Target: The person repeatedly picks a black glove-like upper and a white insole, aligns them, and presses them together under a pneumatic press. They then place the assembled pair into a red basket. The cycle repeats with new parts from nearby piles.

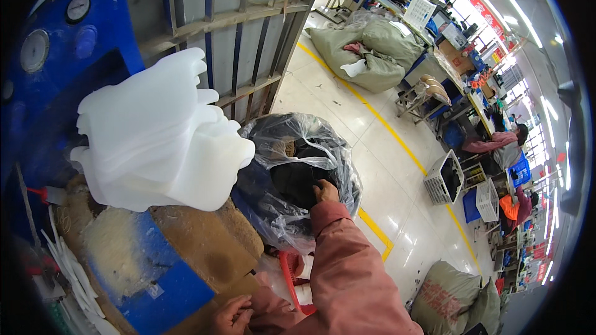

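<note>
My right hand (326,192) reaches into a clear plastic bag (341,167) standing open ahead of me. Its fingers are closed at the edge of a black flat piece (295,183), one of the dark things inside; the fingertips are partly hidden. My left hand (233,317) rests low near the bench edge, fingers loosely curled and a little apart, with nothing visible in it. To the left of the bag, a stack of white wavy-edged plastic sheets (149,136) rises above the bench.
A blue machine with gauges (77,9) stands at the left. The worn bench has a blue panel (167,291) and brown board (198,242). Below the bag is a red basket (290,279). Stuffed sacks (372,49), white crates (442,180) and a seated person (496,146) are farther right.
</note>
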Tool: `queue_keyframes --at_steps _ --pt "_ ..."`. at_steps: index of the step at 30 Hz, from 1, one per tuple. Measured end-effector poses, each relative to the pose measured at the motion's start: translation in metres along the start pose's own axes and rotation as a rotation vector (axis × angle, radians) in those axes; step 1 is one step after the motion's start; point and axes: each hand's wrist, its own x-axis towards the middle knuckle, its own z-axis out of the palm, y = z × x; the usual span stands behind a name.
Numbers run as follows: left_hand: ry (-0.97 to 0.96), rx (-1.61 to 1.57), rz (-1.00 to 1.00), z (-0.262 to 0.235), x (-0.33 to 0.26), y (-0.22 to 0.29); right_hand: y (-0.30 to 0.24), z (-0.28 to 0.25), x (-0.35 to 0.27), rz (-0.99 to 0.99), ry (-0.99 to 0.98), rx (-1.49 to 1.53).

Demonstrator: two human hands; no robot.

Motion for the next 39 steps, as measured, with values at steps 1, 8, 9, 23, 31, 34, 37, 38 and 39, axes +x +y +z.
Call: queue_keyframes --at_steps 1,8,9,23,31,34,37,38,39 --pt "0.000 0.013 -0.016 -0.002 -0.002 0.004 -0.003 -0.005 -0.002 -0.014 -0.004 -0.048" --pt "0.024 -0.171 0.119 -0.009 -0.026 0.028 -0.068 -0.111 -0.078 -0.500 0.245 0.070" --pt "0.032 -0.206 0.142 -0.010 -0.030 0.031 -0.083 -0.131 -0.097 -0.612 0.293 0.100" --pt "0.425 0.276 0.675 -0.101 -0.080 0.109 -0.281 -0.209 -0.319 -1.710 -0.057 0.164" --pt "-0.075 -0.321 0.178 -0.127 -0.111 0.056 -0.321 -0.184 -0.367 -1.928 -0.180 0.240" --pt "-0.087 -0.759 0.208 -0.115 -0.117 0.042 -0.328 -0.178 -0.378 -1.890 -0.069 0.269" --pt "-0.171 -1.027 0.324 -0.103 -0.121 0.039 -0.332 -0.167 -0.388 -1.850 -0.048 0.302" --pt "-0.169 -1.035 0.340 -0.102 -0.122 0.039 -0.334 -0.163 -0.389 -1.851 -0.078 0.314" --pt "-0.164 -1.033 0.345 -0.103 -0.123 0.039 -0.335 -0.160 -0.391 -1.842 -0.120 0.322"
